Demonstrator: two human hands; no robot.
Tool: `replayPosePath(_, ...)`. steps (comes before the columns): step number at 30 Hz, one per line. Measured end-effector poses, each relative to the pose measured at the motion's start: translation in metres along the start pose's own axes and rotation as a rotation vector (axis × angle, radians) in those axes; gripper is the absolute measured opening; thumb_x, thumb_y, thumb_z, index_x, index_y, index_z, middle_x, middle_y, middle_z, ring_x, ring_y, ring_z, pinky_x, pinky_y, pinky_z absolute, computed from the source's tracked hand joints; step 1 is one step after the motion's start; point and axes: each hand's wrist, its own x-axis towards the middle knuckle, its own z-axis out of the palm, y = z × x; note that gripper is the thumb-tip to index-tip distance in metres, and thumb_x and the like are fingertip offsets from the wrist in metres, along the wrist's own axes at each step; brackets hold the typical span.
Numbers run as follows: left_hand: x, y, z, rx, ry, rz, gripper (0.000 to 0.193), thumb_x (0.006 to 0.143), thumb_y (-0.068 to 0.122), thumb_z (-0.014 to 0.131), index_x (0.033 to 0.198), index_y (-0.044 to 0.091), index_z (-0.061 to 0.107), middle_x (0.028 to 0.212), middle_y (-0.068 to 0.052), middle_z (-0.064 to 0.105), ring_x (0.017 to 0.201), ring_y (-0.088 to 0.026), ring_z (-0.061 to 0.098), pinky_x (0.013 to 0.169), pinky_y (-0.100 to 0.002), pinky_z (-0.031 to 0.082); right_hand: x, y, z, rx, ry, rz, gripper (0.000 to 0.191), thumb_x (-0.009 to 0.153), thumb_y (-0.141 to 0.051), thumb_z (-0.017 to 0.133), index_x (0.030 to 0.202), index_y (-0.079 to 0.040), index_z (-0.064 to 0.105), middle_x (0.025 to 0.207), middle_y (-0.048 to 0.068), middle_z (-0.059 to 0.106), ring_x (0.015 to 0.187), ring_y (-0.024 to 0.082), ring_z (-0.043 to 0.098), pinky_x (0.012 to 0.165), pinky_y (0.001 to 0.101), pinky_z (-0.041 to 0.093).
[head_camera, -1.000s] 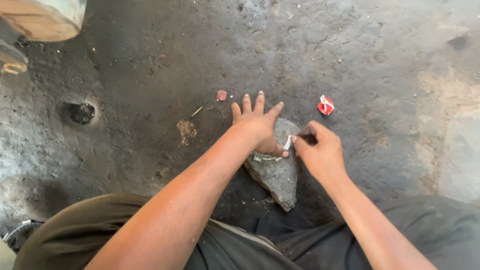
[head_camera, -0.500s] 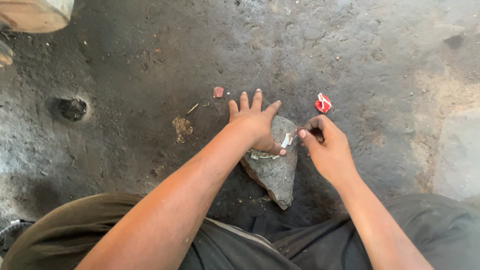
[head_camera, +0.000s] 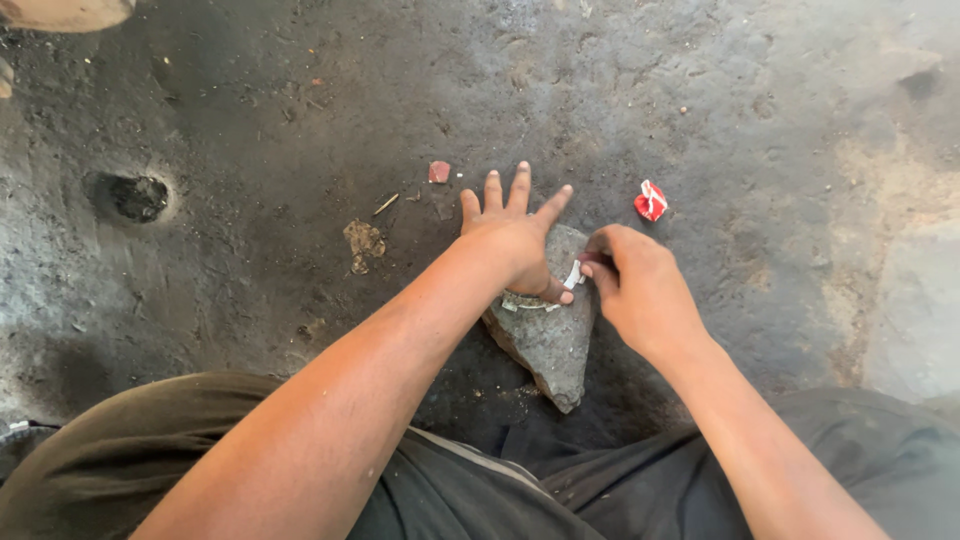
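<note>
While a grey rock (head_camera: 548, 335) lies flat on the dark, sooty ground (head_camera: 700, 110) just ahead of the person's knees, the left hand (head_camera: 512, 238) presses on its far end, fingers spread apart, thumb pinning a small white strip (head_camera: 572, 275). Right hand (head_camera: 640, 290) sits at the rock's right edge, fingers curled together pinching that strip. Red scrap (head_camera: 650, 201) beyond the rock to the right, pink chip (head_camera: 439, 172) beyond-left, a dark hole (head_camera: 130, 196) far left. Open ground all around the rock.
</note>
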Motion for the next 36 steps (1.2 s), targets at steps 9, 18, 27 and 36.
replayPosePath(9,-0.001,0.005,-0.001,-0.021,-0.041,0.027,0.13,0.068,0.07,0.084,0.162,0.046,-0.003,0.172,-0.015,-0.013,0.157,-0.045,-0.009,0.122,-0.064,0.009,0.004,0.001,0.0,0.018,-0.035,0.071,0.013,0.087,-0.005,0.071,0.098,-0.001,0.067,0.092,0.016,0.074,0.089,0.034,0.072,0.076,0.0422,0.055)
replayPosePath(18,-0.002,0.001,0.002,-0.026,-0.012,0.031,0.127,0.066,0.069,0.085,0.162,0.045,0.005,0.172,-0.014,-0.008,0.157,-0.044,-0.005,0.121,-0.062,0.011,0.007,0.002,-0.003,0.001,-0.009,0.194,0.019,0.085,-0.013,0.077,0.098,-0.001,0.072,0.085,0.017,0.075,0.074,0.03,0.074,0.068,0.0383,0.055)
replayPosePath(27,-0.003,0.001,0.003,-0.024,0.013,0.048,0.119,0.068,0.068,0.084,0.161,0.046,0.013,0.171,-0.014,-0.01,0.156,-0.045,-0.013,0.122,-0.064,0.004,0.002,0.002,0.004,0.112,0.057,0.184,0.016,0.083,-0.012,0.076,0.094,0.0,0.072,0.079,0.013,0.076,0.067,0.018,0.072,0.064,0.0324,0.055)
replayPosePath(36,-0.005,0.0,0.002,-0.018,0.013,0.061,0.115,0.069,0.067,0.083,0.161,0.042,0.019,0.172,-0.015,-0.009,0.156,-0.045,-0.012,0.122,-0.064,0.005,-0.006,0.001,0.01,0.144,0.115,0.171,0.015,0.086,-0.009,0.074,0.094,0.001,0.068,0.076,0.014,0.073,0.066,0.017,0.07,0.063,0.0322,0.053)
